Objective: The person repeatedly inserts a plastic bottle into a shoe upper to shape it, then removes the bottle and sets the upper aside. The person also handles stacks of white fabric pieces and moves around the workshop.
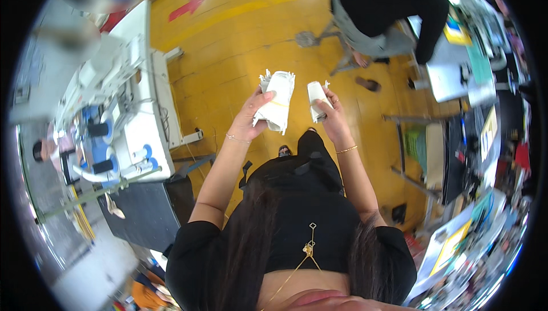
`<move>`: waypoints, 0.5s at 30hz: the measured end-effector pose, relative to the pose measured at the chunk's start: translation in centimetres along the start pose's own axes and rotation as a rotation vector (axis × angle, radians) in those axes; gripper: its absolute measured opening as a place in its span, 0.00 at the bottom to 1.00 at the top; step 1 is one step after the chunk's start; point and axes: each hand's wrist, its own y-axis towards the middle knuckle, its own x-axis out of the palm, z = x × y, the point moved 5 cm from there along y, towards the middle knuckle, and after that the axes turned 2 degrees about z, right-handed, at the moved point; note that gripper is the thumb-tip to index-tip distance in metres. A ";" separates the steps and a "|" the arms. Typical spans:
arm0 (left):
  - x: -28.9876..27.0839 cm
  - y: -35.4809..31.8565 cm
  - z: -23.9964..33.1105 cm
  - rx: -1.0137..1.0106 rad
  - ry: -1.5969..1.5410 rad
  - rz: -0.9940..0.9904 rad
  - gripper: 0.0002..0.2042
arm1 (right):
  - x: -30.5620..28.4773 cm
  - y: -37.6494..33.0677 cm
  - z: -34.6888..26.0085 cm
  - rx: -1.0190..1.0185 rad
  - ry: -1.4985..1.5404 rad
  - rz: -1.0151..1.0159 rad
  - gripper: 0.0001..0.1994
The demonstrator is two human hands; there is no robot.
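My left hand (251,114) grips a thick bundle of white cut pieces (276,101) bound by a thin yellow band, held up at chest height. My right hand (331,114) holds a smaller white bundle (315,99) just to the right of it. The two bundles are a little apart, both above the yellow floor. My forearms rise from the lower middle, each wrist with a thin bracelet.
A white sewing machine on a table (128,105) stands to my left, with a dark bin (145,211) beside it. Another person in black (394,8) sits ahead on a stool at a worktable (456,74). Cluttered tables (468,219) line the right.
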 end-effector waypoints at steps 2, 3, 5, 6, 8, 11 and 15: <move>-2.0 0.4 3.3 0.113 -0.067 0.018 0.28 | 6.8 2.4 -2.0 -0.010 0.022 -0.154 0.19; -2.8 1.0 4.9 0.161 -0.083 0.019 0.28 | 9.6 3.6 -2.7 -0.013 0.037 -0.197 0.18; -4.2 2.7 7.6 0.185 -0.108 0.007 0.29 | 13.8 5.9 -4.2 0.065 0.083 -0.271 0.18; -4.9 3.7 9.1 0.201 -0.126 -0.024 0.30 | 15.7 7.2 -4.7 0.096 0.122 -0.328 0.18; -6.2 6.3 12.4 0.238 -0.130 -0.015 0.33 | 19.4 10.6 -5.7 0.148 0.139 -0.380 0.18; -6.9 11.2 18.3 0.290 -0.113 0.033 0.37 | 25.2 16.6 -7.5 0.243 0.162 -0.408 0.20; -6.1 16.9 27.8 0.430 -0.075 0.071 0.41 | 34.2 24.4 -12.9 0.243 0.123 -0.632 0.25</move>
